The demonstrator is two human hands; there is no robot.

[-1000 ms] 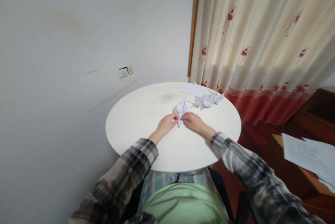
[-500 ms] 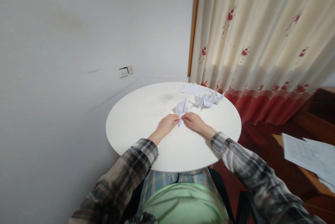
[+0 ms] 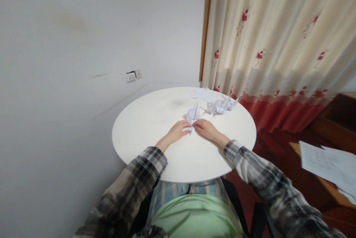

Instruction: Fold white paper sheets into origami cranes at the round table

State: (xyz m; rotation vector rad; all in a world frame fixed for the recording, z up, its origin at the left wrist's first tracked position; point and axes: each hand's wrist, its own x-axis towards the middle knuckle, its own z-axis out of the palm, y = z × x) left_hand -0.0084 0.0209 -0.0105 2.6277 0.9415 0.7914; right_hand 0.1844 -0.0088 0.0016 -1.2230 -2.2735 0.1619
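Observation:
A partly folded piece of white origami paper (image 3: 194,113) lies on the round white table (image 3: 144,130), with one point aimed away from me and a narrower point towards me. My left hand (image 3: 178,130) is at its left edge, thumb and fingertips pinched close to the narrow middle. From the right, my right hand (image 3: 205,128) pinches the same spot, its fingers curled over the paper. The fingertips of both hands nearly meet and hide the middle folds.
Several folded paper figures (image 3: 221,105) sit in a cluster behind my right hand. Flat white paper pieces (image 3: 201,94) lie at the table's far edge. A wall is on the left, a curtain (image 3: 267,45) behind. Written sheets (image 3: 328,163) rest on wooden furniture at right.
My left hand has shifted very slightly left, its thumb a little lower and more apart from the fingers. The right hand and the paper stay almost the same.

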